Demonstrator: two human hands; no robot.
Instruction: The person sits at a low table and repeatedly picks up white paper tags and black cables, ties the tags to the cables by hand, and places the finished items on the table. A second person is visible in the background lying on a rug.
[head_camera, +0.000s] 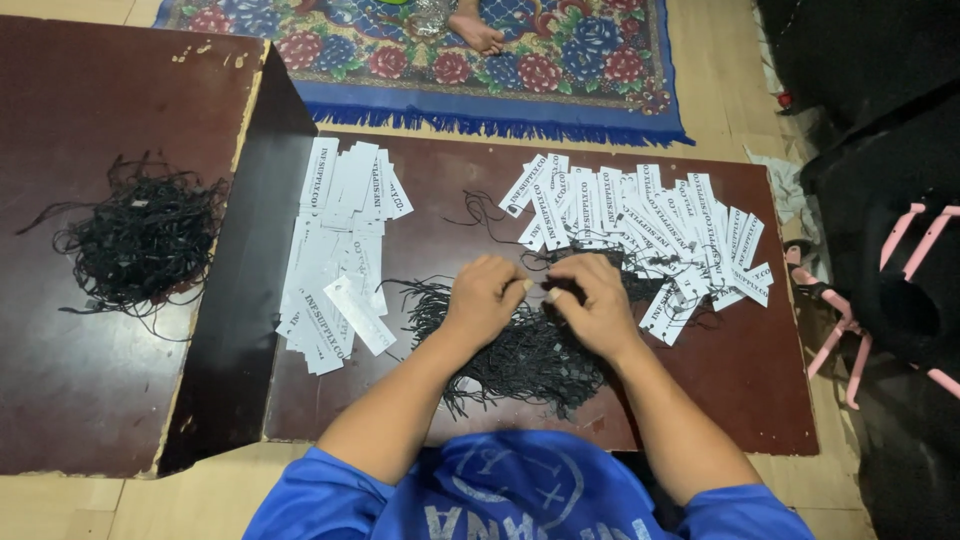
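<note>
Two hands met over a loose black pile of short cords (520, 355) on the dark brown surface (760, 400), left hand (485, 300) and right hand (592, 305) each pinching cord, strung white paper tags (650, 225) beyond the right hand, unstrung white tags (335, 250) left.

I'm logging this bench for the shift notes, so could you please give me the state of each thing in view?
Left hand: closed, pinching black strings.
Right hand: closed, fingertips meeting the left's.
Black string pile: loose, under both hands.
Left white tags: stacked, no strings showing.
Right white tags: fanned out, some strung.
String tangle: untouched on the raised table.
</note>
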